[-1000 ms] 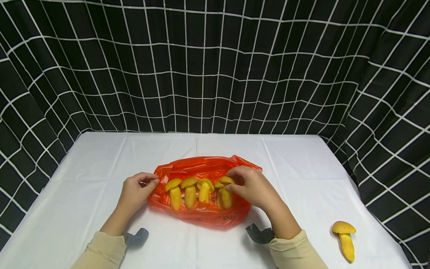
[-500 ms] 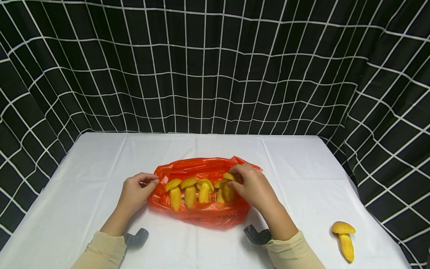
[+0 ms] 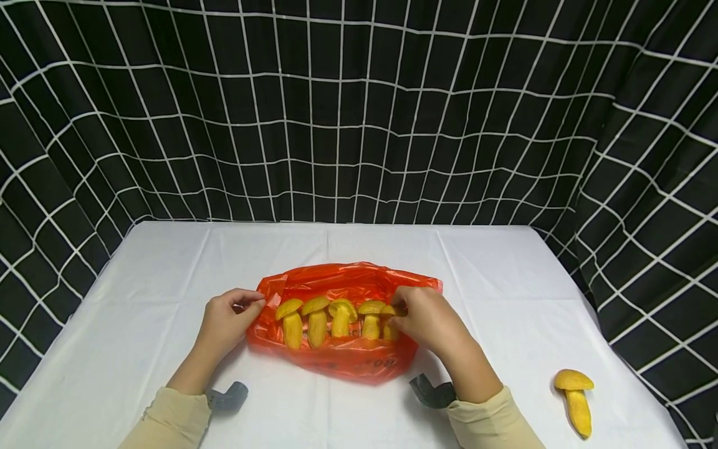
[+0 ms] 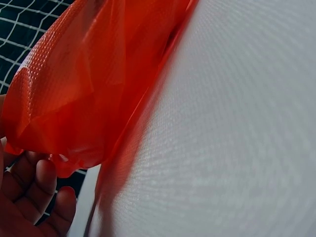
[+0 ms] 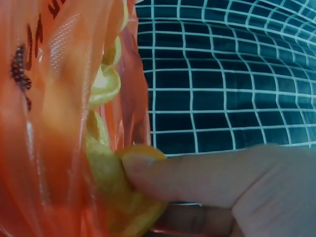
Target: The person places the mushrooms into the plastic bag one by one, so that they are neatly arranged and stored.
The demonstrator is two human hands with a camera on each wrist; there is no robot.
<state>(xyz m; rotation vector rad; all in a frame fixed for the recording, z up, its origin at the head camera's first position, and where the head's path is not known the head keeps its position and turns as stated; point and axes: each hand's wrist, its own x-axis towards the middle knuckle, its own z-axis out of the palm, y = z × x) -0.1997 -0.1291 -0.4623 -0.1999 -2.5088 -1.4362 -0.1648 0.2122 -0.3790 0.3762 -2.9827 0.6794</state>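
An orange-red plastic bag (image 3: pixel 348 365) lies with its mouth spread wide in the head view. Several yellow mushrooms (image 3: pixel 317 327) sit side by side in it, caps toward the back. At the bag's left edge my left hand (image 3: pixel 227 321) pinches the plastic; its other fingers curl loosely below, as the left wrist view of the hand (image 4: pixel 37 190) shows. My right hand (image 3: pixel 432 315) grips the rightmost mushroom (image 3: pixel 391 329) between thumb and fingers, inside the mouth. Its thumb covers part of this mushroom (image 5: pixel 111 173) in the right wrist view. The front bag wall hides the stem ends.
One more yellow mushroom (image 3: pixel 573 399) lies on the white tablecloth (image 3: pixel 505 268) at the front right. Dark curved pieces (image 3: pixel 229 396) stick out at both wrists. A black curtain with a white grid (image 3: pixel 336 125) surrounds the table at the back and sides.
My right hand has shifted the held mushroom rightward and down into the bag, beside the fourth one, which now shows more. The bag's right rim has shifted. My left hand stays put.
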